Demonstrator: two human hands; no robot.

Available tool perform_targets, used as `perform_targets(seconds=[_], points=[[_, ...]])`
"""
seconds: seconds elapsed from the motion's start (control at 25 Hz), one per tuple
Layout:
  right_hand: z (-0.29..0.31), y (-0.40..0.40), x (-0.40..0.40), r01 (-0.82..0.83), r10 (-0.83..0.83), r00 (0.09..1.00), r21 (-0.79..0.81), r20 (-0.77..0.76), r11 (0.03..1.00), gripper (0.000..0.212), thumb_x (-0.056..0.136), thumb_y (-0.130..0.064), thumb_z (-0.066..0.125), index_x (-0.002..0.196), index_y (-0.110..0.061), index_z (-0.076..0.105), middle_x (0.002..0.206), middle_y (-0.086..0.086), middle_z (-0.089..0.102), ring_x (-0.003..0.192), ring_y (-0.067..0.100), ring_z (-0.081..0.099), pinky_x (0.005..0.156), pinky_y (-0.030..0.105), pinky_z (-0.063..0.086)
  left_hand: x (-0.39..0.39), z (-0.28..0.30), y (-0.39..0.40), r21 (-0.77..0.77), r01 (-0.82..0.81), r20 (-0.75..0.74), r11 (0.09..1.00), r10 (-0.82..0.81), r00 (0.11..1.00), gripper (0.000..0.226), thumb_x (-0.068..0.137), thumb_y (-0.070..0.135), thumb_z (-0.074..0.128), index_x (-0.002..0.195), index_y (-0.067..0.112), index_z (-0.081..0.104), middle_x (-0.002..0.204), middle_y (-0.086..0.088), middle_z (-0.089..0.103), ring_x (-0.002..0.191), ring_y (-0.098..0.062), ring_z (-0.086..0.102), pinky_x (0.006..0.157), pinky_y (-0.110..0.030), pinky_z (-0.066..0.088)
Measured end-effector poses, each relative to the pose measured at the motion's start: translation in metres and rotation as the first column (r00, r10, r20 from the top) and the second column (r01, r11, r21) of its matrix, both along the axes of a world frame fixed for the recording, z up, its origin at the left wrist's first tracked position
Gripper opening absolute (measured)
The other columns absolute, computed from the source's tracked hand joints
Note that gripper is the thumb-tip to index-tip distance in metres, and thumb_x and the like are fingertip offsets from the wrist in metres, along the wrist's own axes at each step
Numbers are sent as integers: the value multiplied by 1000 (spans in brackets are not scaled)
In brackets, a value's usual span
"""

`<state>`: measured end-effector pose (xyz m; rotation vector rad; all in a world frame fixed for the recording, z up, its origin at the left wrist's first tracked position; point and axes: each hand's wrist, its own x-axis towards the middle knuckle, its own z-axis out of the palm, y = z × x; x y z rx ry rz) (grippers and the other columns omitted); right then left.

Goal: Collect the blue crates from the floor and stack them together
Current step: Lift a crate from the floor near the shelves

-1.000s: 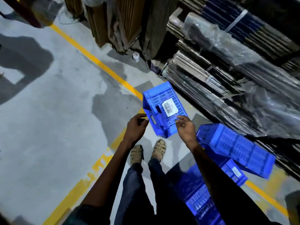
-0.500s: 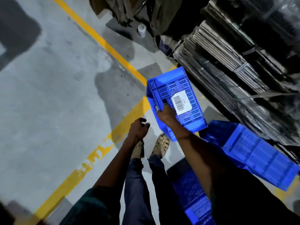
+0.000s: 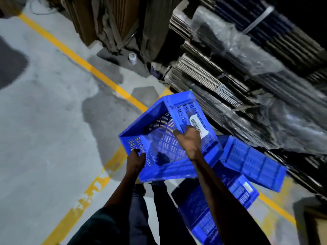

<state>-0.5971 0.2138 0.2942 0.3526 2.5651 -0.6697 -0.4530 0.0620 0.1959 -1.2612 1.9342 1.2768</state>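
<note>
- A blue slotted crate is held up off the grey concrete floor, tilted, its open side facing the camera (the frame is motion-blurred).
- The right hand grips the crate's upper rim at about 1 o'clock from the crate's middle, fingers curled over the edge beside a white barcode label.
- The left hand holds the crate's near-left corner at about 8 o'clock, fingers curled round the rim.
- Two more blue crates lie on the floor at 4 o'clock from the held one: a tipped crate leaning toward the strapped cardboard stacks, and a lower crate partly hidden by the right arm.
- A yellow floor line runs diagonally from 10 o'clock toward the crates.
- A small white cup-like item sits at 12 o'clock by the cardboard.
</note>
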Motion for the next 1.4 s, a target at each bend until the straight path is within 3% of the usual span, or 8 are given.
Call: perform_targets(seconds=[0.2, 0.36, 0.76, 0.92, 1.08, 1.2, 1.28, 1.4], points=[[74, -19, 80, 87, -79, 993, 84, -92, 993, 50, 69, -54, 57, 91, -11, 69, 89, 17, 71, 91, 37, 66, 71, 36, 51, 70, 26, -18, -75, -54, 35, 996, 57, 998, 43, 91, 19, 62, 125, -7, 57, 122, -29, 63, 115, -41, 60, 95, -41, 44], [116, -16, 132, 40, -35, 991, 43, -129, 998, 54, 66, -59, 59, 90, -12, 68, 88, 15, 72, 91, 35, 66, 74, 37, 53, 128, 30, -30, -22, -217, -36, 976, 216, 976, 72, 76, 43, 55, 129, -5, 53, 120, -29, 64, 115, -43, 60, 100, -45, 46], [185, 15, 263, -404, 370, 912, -240, -176, 883, 42, 73, -39, 68, 57, -6, 49, 57, 20, 51, 54, 31, 49, 49, 36, 38, 324, 91, 0, -195, -738, -89, 646, 737, 670, 75, 83, 26, 68, 142, -3, 31, 136, -30, 52, 122, -43, 54, 101, -47, 46], [199, 35, 307, -464, 487, 871, -438, -67, 770, 45, 74, -26, 72, 45, -15, 39, 42, -7, 35, 44, 11, 30, 45, 29, 26, 410, 97, 54, -318, -863, -65, 391, 900, 432, 83, 79, 33, 72, 143, 0, 30, 137, -28, 49, 126, -47, 49, 101, -56, 43], [200, 40, 358, -571, 677, 735, -509, 32, 644, 32, 61, -35, 70, 46, -16, 48, 45, -5, 42, 47, 16, 37, 49, 33, 31, 519, 124, 101, -460, -866, -133, -194, 980, -148, 81, 84, 42, 66, 145, 4, 29, 141, -24, 46, 130, -41, 47, 100, -53, 41], [204, 33, 406, -651, 797, 595, -520, 103, 553, 23, 61, -26, 70, 43, -18, 57, 38, -6, 46, 41, 16, 40, 48, 32, 32, 622, 104, 160, -191, -923, -215, -335, 932, -293, 84, 62, 60, 72, 121, 1, 56, 106, -24, 66, 104, -42, 67, 72, -49, 50], [210, 35, 442, -706, 856, 505, -518, 109, 483, 25, 63, -21, 70, 45, -15, 54, 36, -6, 47, 35, 9, 40, 46, 26, 31, 682, 82, 204, -44, -904, -202, -425, 890, -409, 78, 46, 52, 77, 104, 2, 66, 84, -19, 68, 78, -28, 68, 64, -40, 47], [217, 54, 510, -791, 935, 350, -518, 51, 324, 19, 57, -28, 64, 50, -15, 51, 37, -5, 46, 34, 8, 38, 42, 23, 29, 746, 94, 284, 78, -859, -152, -506, 846, -512, 37, 60, 32, 86, 73, 6, 61, 59, -10, 66, 44, -18, 57, 49, -33, 52]])
